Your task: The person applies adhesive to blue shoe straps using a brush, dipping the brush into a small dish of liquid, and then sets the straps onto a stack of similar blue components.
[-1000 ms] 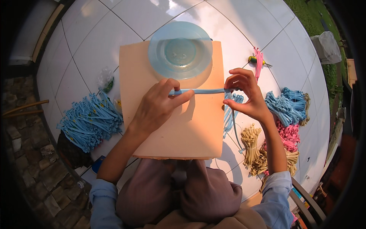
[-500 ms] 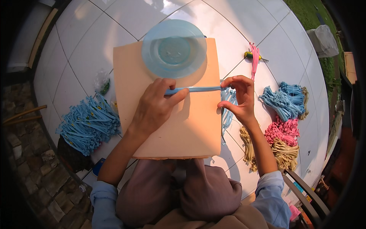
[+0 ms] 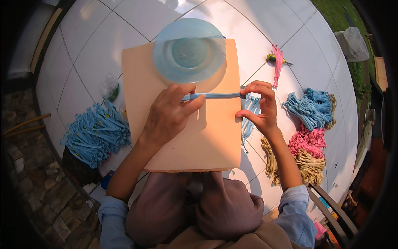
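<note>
A narrow blue strap [image 3: 222,95] stretches straight across the upper half of a peach-coloured board [image 3: 178,145]. My left hand [image 3: 168,110] pinches its left end between thumb and fingers. At the strap's other end, by the board's right edge, my right hand [image 3: 265,110] has its curled upper fingers on it, while the thumb stands apart lower down. How those fingers grip the end is partly hidden. Just beyond the strap, a translucent blue plate [image 3: 168,62] rests on the far part of the board. More blue straps [image 3: 247,124] lie beside the board under my right hand.
Left of the board is a large heap of blue straps [image 3: 97,135]. At right lie bundles in blue [image 3: 304,112], pink [image 3: 306,143] and beige [image 3: 311,166]. A screwdriver [image 3: 271,57] lies under pink straps [image 3: 278,68] on the white tiles. The board spans my knees.
The strap stays stretched between my hands, with barely any shift in either hand. The plate and board sit very slightly higher in view.
</note>
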Demonstrator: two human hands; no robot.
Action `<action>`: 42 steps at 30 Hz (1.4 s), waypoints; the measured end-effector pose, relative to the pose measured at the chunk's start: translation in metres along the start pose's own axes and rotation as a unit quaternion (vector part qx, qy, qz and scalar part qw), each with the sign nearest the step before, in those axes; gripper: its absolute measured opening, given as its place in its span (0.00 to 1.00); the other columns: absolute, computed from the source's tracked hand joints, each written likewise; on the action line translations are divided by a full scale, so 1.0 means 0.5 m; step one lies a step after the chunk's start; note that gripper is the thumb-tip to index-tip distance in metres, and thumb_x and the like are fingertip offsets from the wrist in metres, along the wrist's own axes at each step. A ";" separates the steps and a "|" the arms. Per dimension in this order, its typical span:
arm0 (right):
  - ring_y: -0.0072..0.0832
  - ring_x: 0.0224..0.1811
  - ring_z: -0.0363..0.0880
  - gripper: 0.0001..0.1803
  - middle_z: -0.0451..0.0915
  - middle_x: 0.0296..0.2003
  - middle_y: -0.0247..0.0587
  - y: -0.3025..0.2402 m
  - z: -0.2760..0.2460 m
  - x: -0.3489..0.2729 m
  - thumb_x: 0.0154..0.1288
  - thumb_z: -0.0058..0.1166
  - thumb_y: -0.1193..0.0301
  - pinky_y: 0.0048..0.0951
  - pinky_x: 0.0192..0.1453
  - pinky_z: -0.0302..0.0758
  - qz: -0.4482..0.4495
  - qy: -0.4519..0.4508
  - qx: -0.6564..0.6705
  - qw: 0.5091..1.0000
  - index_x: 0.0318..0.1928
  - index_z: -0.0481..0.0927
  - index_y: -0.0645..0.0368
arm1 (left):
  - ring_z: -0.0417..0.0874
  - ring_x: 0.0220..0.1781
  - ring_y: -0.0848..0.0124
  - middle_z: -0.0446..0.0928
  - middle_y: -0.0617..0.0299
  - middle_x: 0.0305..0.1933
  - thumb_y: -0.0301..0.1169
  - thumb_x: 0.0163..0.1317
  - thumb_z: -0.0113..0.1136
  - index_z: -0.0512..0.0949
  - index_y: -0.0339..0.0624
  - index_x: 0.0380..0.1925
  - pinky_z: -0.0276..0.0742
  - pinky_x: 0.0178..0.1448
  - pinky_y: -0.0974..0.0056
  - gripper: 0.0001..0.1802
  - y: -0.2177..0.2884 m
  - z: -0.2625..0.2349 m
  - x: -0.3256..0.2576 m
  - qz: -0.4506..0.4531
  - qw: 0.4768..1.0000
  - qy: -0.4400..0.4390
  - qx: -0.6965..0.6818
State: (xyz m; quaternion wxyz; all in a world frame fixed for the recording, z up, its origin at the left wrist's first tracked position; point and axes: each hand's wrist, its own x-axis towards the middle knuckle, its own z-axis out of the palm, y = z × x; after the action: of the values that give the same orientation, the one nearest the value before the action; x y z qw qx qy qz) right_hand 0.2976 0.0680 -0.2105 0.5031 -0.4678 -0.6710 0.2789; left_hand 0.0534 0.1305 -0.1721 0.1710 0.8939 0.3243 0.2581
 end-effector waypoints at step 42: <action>0.32 0.44 0.72 0.31 0.71 0.36 0.42 -0.067 -0.022 0.023 0.54 0.59 0.73 0.32 0.50 0.68 0.114 -0.103 -0.101 0.983 0.56 0.58 0.58 | 0.74 0.31 0.69 0.67 0.63 0.33 0.20 0.44 0.58 0.79 0.48 0.39 0.73 0.33 0.65 0.19 0.008 -0.002 -0.003 0.048 0.997 0.029 0.044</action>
State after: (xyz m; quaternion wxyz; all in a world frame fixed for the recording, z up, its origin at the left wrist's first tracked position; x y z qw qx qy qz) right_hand 0.2954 0.0638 -0.1736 0.3460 -0.5588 -0.6861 0.3119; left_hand 0.0538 0.1266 -0.1699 0.1098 0.9073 0.2966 0.2771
